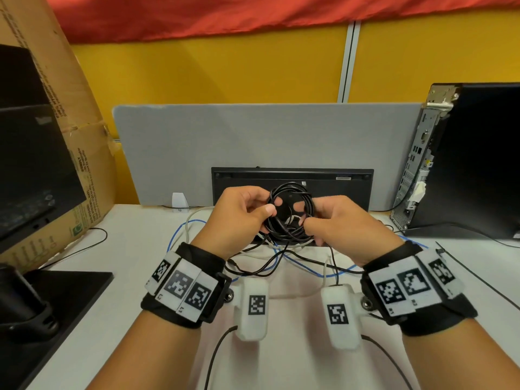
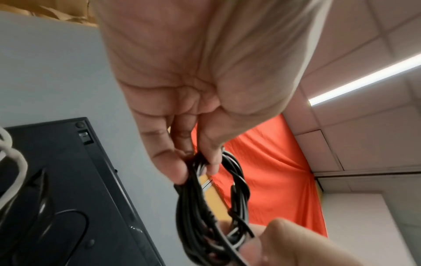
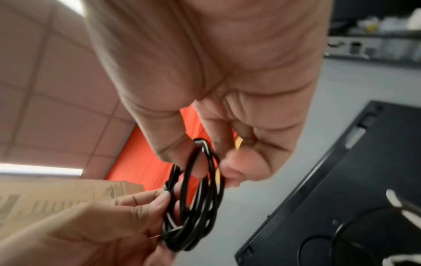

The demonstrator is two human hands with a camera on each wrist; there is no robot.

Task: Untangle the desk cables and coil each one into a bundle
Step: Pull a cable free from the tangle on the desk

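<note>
A thin black cable wound into a round coil (image 1: 291, 212) is held in the air above the desk, in front of an upturned black keyboard (image 1: 351, 190). My left hand (image 1: 247, 212) grips the coil's left side, thumb and fingers curled round the strands (image 2: 198, 180). My right hand (image 1: 318, 223) pinches the right side of the coil (image 3: 200, 189). A loose black tail (image 1: 270, 263) hangs from the coil to the desk. A blue cable (image 1: 306, 267) and a white cable (image 1: 187, 223) lie tangled on the white desk (image 1: 118, 319) under my hands.
A cardboard box (image 1: 64, 108) leans at the left behind a black monitor (image 1: 31, 153). A black computer tower (image 1: 467, 161) stands at the right. A grey divider panel (image 1: 253, 136) closes the back. A monitor base (image 1: 56, 294) sits front left.
</note>
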